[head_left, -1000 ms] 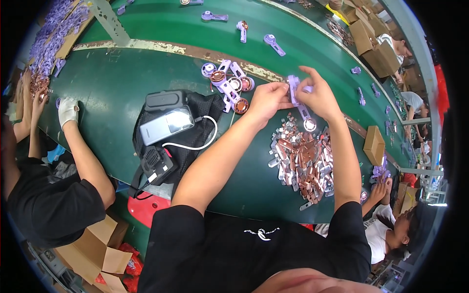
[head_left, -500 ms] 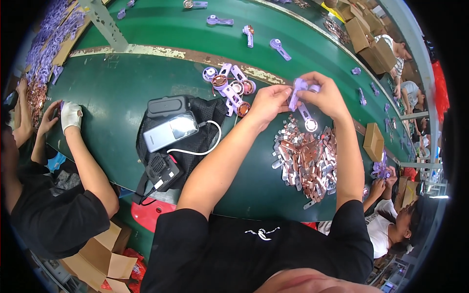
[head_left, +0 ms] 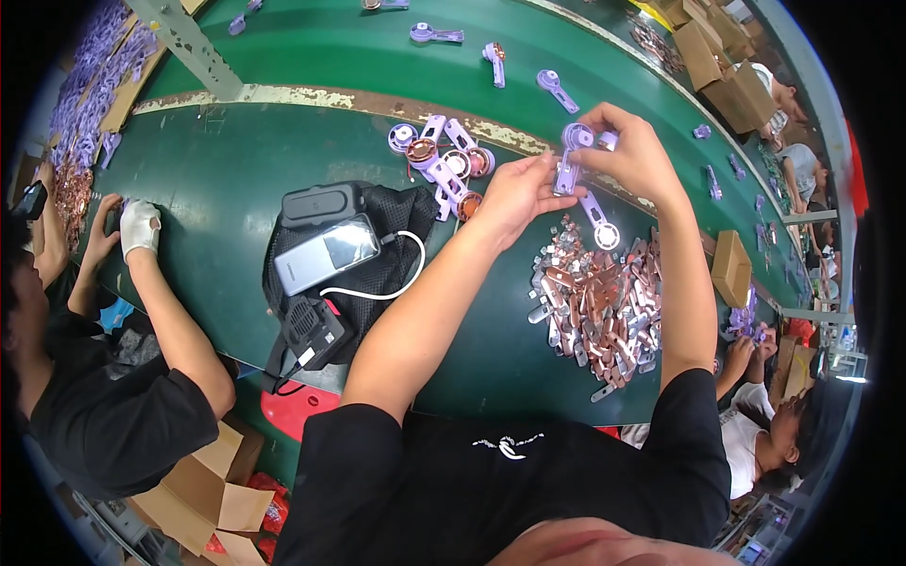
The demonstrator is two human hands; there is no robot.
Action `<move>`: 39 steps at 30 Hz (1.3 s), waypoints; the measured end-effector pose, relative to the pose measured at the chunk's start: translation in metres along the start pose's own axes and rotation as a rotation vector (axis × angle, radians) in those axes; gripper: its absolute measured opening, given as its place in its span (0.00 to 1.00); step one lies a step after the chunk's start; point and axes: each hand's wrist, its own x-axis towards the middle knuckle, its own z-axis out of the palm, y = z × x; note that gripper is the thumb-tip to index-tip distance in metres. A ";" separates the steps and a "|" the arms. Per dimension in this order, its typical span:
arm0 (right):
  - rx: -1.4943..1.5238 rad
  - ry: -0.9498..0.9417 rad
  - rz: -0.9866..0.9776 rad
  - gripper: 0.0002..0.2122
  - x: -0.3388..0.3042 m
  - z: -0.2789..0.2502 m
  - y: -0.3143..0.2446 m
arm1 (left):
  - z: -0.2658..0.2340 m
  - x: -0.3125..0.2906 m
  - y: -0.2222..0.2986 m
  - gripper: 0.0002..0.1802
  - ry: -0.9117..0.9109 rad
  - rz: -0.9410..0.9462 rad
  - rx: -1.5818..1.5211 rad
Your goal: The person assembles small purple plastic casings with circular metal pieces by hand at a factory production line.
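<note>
Both my hands are raised over the far edge of the green table, at one purple plastic part [head_left: 570, 151] with a round head and a narrow handle. My right hand [head_left: 634, 158] pinches it near the round head. My left hand [head_left: 519, 200] has its thumb and fingers about the handle's lower end. A second bit of purple plastic [head_left: 608, 141] shows beside my right fingers; whether I hold it cannot be told. Just below my hands lies another purple part [head_left: 598, 221] with a white ring. Nearer me is a pile of small copper-coloured and silvery metal pieces [head_left: 599, 307].
Several purple parts with coils [head_left: 442, 162] are heaped left of my hands. A power bank [head_left: 328, 255] with a white cable lies on a black bag. Beyond runs a green belt [head_left: 330, 47] carrying purple parts. Co-workers sit left and right; a cardboard box [head_left: 730, 270] stands at right.
The held part has turned more upright, and its round head now shows. My left fingers have spread out along its lower end. Parts on the belt have shifted slightly right.
</note>
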 end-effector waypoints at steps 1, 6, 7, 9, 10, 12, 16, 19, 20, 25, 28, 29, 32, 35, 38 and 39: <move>-0.005 -0.004 -0.011 0.19 0.001 0.001 0.002 | 0.001 0.000 0.000 0.23 0.003 -0.002 -0.006; -0.028 -0.037 0.006 0.18 0.003 0.003 -0.006 | -0.002 0.000 0.000 0.28 -0.002 0.002 -0.016; -0.040 -0.041 0.001 0.18 0.004 0.004 -0.005 | -0.003 0.000 0.000 0.28 -0.003 0.003 -0.015; -0.034 -0.046 -0.003 0.18 0.005 0.005 -0.003 | -0.003 0.000 0.000 0.28 -0.003 0.002 -0.014; -0.029 -0.049 -0.010 0.18 0.005 0.006 -0.002 | -0.003 0.000 -0.001 0.28 -0.009 0.003 -0.014; -0.031 -0.060 -0.008 0.18 0.006 0.006 -0.001 | -0.002 0.000 -0.001 0.28 -0.012 0.004 -0.015; -0.057 -0.069 -0.012 0.17 0.006 0.008 0.000 | -0.002 0.000 -0.001 0.28 -0.017 0.008 0.007; -0.066 -0.082 0.010 0.17 0.006 0.008 0.000 | -0.002 0.000 -0.001 0.26 -0.019 0.007 0.024; -0.066 -0.082 0.011 0.17 0.007 0.008 0.000 | -0.002 0.001 -0.001 0.25 -0.018 0.007 0.028; -0.059 -0.101 0.029 0.16 0.006 0.009 0.000 | -0.003 0.000 -0.003 0.19 0.000 0.017 0.045; -0.053 -0.103 -0.003 0.16 0.004 0.012 0.003 | 0.003 -0.002 -0.003 0.16 0.022 0.024 0.114; -0.053 -0.099 -0.002 0.16 0.003 0.013 0.003 | 0.005 -0.002 -0.003 0.16 0.041 0.036 0.177; 0.018 -0.088 -0.010 0.16 -0.003 0.016 0.005 | 0.007 -0.001 -0.003 0.14 0.106 0.007 0.208; 0.134 -0.085 -0.016 0.18 -0.014 0.015 -0.001 | 0.010 -0.003 -0.005 0.11 0.155 0.024 0.185; 0.196 -0.107 0.022 0.20 -0.023 0.017 0.005 | 0.006 0.000 -0.017 0.09 0.104 0.088 0.253; 0.211 -0.088 0.033 0.19 -0.024 0.018 0.009 | 0.007 0.001 -0.020 0.07 0.110 0.118 0.267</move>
